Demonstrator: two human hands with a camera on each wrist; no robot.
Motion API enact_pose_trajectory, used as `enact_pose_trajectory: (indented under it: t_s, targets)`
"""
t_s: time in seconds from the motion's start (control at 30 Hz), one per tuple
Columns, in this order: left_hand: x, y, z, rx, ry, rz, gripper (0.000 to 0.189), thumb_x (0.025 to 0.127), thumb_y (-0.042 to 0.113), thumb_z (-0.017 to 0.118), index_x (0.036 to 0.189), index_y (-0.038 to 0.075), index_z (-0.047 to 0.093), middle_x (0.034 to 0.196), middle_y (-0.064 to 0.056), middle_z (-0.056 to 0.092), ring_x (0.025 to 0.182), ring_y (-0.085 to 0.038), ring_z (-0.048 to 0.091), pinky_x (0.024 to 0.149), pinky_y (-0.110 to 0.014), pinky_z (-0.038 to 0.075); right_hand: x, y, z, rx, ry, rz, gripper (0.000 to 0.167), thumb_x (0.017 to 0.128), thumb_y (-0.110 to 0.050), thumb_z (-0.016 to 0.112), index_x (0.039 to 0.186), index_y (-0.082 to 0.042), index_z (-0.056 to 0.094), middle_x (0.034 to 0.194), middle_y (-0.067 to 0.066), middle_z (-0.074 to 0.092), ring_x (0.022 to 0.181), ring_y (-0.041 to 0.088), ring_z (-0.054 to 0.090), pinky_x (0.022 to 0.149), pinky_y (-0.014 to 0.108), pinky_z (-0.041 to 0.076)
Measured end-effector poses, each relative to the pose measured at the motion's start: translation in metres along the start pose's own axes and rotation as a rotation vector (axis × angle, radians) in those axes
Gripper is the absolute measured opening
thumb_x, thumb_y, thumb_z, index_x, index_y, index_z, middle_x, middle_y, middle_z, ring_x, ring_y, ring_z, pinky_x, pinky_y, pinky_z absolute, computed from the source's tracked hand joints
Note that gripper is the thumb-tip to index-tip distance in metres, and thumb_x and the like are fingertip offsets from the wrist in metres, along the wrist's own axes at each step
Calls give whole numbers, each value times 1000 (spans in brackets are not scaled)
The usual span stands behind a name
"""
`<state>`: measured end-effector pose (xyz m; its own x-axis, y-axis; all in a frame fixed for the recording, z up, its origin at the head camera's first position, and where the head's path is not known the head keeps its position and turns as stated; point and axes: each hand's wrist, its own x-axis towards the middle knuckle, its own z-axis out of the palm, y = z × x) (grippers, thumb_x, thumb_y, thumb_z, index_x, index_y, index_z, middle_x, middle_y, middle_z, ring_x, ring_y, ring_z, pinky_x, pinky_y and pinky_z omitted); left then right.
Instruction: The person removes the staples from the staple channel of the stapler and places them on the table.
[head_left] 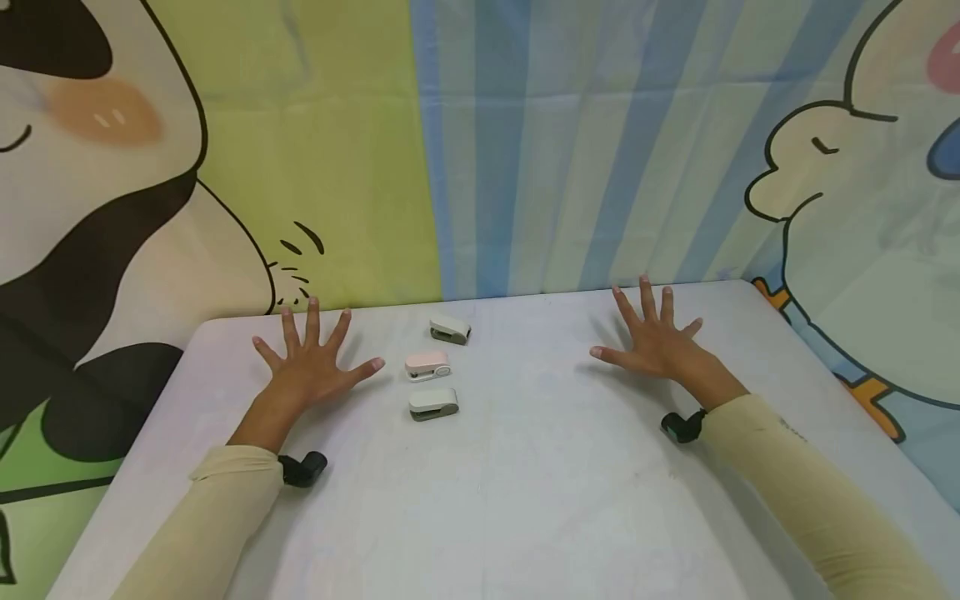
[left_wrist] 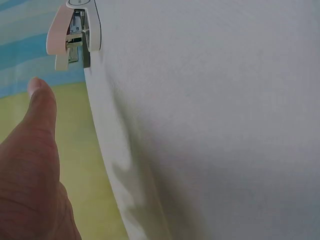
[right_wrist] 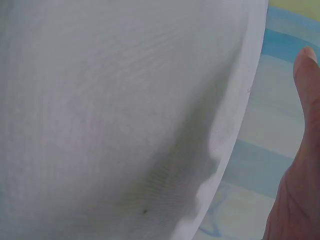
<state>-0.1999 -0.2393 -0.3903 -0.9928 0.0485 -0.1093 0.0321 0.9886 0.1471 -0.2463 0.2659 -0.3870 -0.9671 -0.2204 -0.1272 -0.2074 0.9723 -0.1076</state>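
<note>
Three small staplers lie in a column on the white table, left of its middle. The far one (head_left: pixel 450 328) is white with a grey-green base. Between the other two sits a pink and white stapler (head_left: pixel 427 366), whose metal inside shows in the left wrist view. Closest to the person is another white stapler (head_left: pixel 433 403) with a grey-green base. Just left of them, my left hand (head_left: pixel 309 371) spreads its fingers above the table, thumb toward the pink stapler. Well to the right, my right hand (head_left: pixel 660 346) is spread too, holding nothing.
The white-covered table (head_left: pixel 510 500) reaches back to a hanging curtain (head_left: pixel 495 150) with cartoon prints and blue stripes. Each wrist bears a small black camera, one at the left sleeve (head_left: pixel 217 508) and one at the right sleeve (head_left: pixel 802 492).
</note>
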Motion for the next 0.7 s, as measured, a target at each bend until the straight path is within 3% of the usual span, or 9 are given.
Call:
enact_pose_trajectory:
  t_s: [0.1,0.23,0.33,0.4,0.43,0.5,0.57,0.63,0.7]
  targets:
    - [-2,0,-2,9,19,0,111,77,89,30,158,18,4,153,-18,-32,128,-39,-42,84,-74,-26,1,-1,2,-52,41,-33,110,79,-85,38,156,-24,-11,155,18,-28,136,51,-23,86,83,-10]
    - [-6,3,-8,23,108,22,111,77,88,34,157,16,9,155,-22,-24,135,-42,-32,90,-70,-26,0,-6,2,-83,89,-80,107,82,-82,40,157,-22,-7,157,20,-21,136,47,-25,92,74,-20]
    - [-8,9,-13,25,146,52,112,76,88,37,157,15,14,157,-24,-18,139,-45,-24,93,-69,-26,-2,-11,0,-77,101,-102,106,83,-81,42,157,-21,-5,157,20,-20,135,47,-27,93,72,-21]
    - [-10,15,-17,14,145,68,113,75,89,38,156,12,20,157,-28,-5,141,-49,-12,96,-70,-21,-2,-15,-2,-68,107,-112,105,83,-80,42,157,-21,-3,158,20,-19,136,48,-25,94,73,-19]
    - [-11,18,-19,14,144,74,112,75,89,38,154,10,25,157,-29,5,141,-51,-1,100,-71,-14,-3,-17,-2,-62,112,-114,105,83,-80,42,158,-20,-1,158,20,-17,136,50,-22,95,74,-17]
    - [-13,24,-24,-3,132,74,112,75,89,39,149,5,37,149,-30,29,135,-51,25,103,-70,11,-2,-20,-3,-21,117,-116,102,85,-78,42,158,-18,3,159,22,-9,137,54,-15,97,75,-11]
    - [-17,28,-30,-43,112,68,109,75,89,41,140,2,50,133,-28,52,119,-47,48,91,-63,36,-1,-24,-3,42,132,-121,99,87,-74,43,158,-14,8,159,25,1,138,57,-3,100,75,-1]
    - [-20,31,-33,-97,82,72,104,75,87,44,131,1,59,115,-22,64,102,-40,59,73,-52,47,0,-28,-2,128,151,-121,93,91,-69,45,156,-10,15,157,26,14,138,55,13,104,71,12]
    - [-22,35,-35,-173,46,87,96,77,84,48,125,2,64,104,-17,68,94,-33,62,67,-45,49,0,-33,-1,222,191,-131,85,93,-62,50,153,-6,27,152,25,28,136,50,27,104,65,24]
